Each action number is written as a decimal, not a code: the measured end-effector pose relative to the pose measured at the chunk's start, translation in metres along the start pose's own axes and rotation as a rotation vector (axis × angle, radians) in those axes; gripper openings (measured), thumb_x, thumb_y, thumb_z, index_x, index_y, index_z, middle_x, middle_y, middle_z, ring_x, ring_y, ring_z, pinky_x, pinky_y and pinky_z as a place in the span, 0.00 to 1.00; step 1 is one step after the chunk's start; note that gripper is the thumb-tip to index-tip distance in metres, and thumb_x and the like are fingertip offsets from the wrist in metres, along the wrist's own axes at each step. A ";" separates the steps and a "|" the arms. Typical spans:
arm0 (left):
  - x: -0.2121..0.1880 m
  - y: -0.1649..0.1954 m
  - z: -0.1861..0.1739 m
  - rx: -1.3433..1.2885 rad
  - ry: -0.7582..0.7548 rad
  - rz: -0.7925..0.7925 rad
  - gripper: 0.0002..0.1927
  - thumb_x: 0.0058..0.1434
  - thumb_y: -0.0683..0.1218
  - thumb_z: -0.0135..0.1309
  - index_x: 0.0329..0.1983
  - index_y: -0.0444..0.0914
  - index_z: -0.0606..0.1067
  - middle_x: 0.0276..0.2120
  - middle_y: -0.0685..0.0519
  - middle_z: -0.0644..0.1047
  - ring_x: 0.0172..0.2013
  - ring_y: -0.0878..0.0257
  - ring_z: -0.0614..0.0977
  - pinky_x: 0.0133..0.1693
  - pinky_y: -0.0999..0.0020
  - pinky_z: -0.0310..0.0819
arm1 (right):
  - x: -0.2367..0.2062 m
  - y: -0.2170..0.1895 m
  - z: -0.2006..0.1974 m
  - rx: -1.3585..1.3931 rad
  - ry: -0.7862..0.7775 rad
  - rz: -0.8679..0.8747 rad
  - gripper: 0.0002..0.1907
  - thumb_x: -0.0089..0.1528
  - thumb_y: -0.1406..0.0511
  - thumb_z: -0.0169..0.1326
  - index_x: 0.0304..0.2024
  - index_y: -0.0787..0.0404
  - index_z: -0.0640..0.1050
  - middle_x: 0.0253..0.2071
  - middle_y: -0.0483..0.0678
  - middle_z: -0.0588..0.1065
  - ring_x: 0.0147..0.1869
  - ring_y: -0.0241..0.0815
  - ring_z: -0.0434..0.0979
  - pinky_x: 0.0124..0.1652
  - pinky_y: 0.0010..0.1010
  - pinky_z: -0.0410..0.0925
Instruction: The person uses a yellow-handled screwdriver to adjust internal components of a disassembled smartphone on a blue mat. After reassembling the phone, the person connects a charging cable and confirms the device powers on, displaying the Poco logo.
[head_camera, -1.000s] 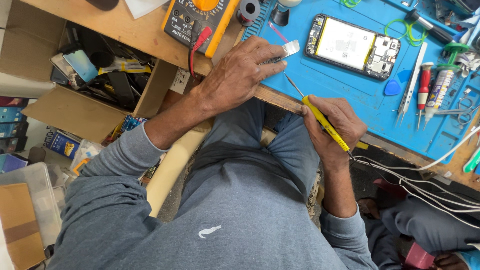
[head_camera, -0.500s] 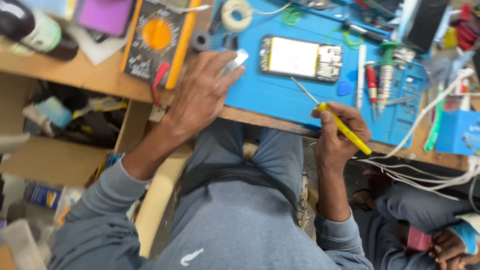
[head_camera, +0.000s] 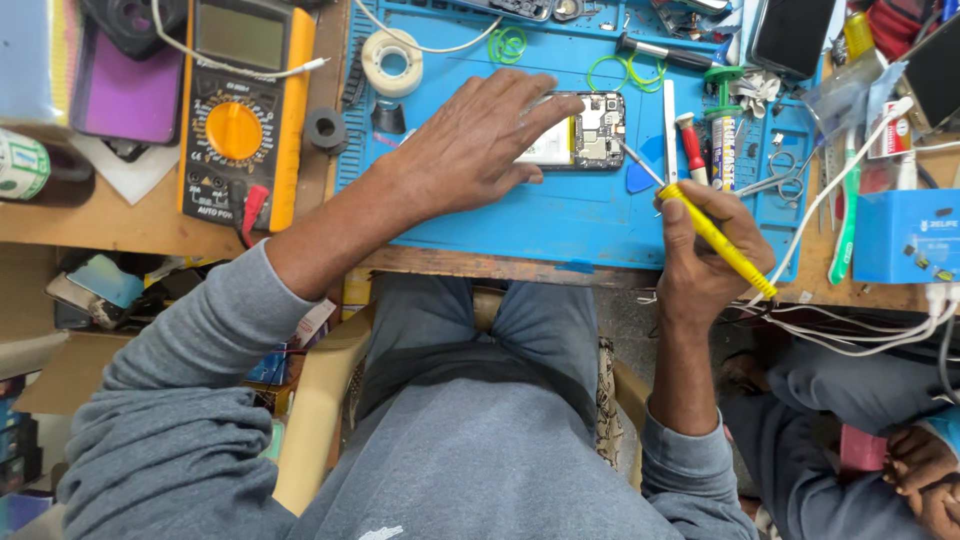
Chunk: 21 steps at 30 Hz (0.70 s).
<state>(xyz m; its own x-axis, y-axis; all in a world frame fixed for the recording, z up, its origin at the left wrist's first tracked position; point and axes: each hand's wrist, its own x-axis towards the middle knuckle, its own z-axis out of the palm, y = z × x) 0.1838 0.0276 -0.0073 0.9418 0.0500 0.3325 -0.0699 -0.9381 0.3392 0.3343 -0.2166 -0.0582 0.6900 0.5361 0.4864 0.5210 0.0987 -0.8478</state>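
Yellow-handled screwdriver (head_camera: 715, 238) gripped in right hand (head_camera: 705, 255)—left hand (head_camera: 470, 145) flat, fingers spread, on opened phone (head_camera: 590, 130).

An opened phone (head_camera: 585, 130) is lying on a work mat (head_camera: 560, 215) at the middle of the bench, partly covered by the left hand (head_camera: 470, 145). To its right, a screwdriver (head_camera: 700, 225) is being held in the right hand (head_camera: 705, 260), its tip at the phone's edge. A multimeter (head_camera: 240, 110) is lying left of the mat, a tape roll (head_camera: 392, 62) behind the left hand, and hand tools (head_camera: 720, 140) right of the phone.
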 end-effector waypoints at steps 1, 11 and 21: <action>0.002 -0.002 0.001 -0.007 -0.034 -0.005 0.40 0.55 0.48 0.68 0.70 0.39 0.66 0.61 0.41 0.69 0.59 0.44 0.70 0.54 0.48 0.66 | 0.002 0.000 -0.001 -0.049 -0.023 -0.045 0.06 0.73 0.73 0.64 0.49 0.71 0.80 0.41 0.52 0.81 0.43 0.39 0.80 0.48 0.25 0.71; 0.005 0.000 0.009 0.032 -0.075 -0.007 0.39 0.58 0.50 0.66 0.73 0.47 0.67 0.63 0.43 0.68 0.61 0.49 0.70 0.54 0.51 0.66 | 0.025 -0.001 -0.007 -0.210 -0.205 -0.145 0.06 0.69 0.75 0.64 0.46 0.68 0.79 0.41 0.53 0.80 0.44 0.42 0.81 0.46 0.26 0.71; 0.004 -0.009 0.013 0.032 -0.076 -0.015 0.34 0.61 0.52 0.64 0.70 0.45 0.69 0.66 0.43 0.66 0.63 0.47 0.68 0.58 0.49 0.64 | 0.031 0.005 0.000 -0.203 -0.246 -0.143 0.06 0.68 0.75 0.64 0.45 0.68 0.79 0.42 0.52 0.80 0.44 0.42 0.81 0.48 0.26 0.72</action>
<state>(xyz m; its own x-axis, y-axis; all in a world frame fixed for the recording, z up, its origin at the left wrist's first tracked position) 0.1925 0.0319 -0.0211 0.9651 0.0389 0.2590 -0.0463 -0.9479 0.3151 0.3584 -0.1996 -0.0470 0.4741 0.7171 0.5108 0.7097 0.0322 -0.7038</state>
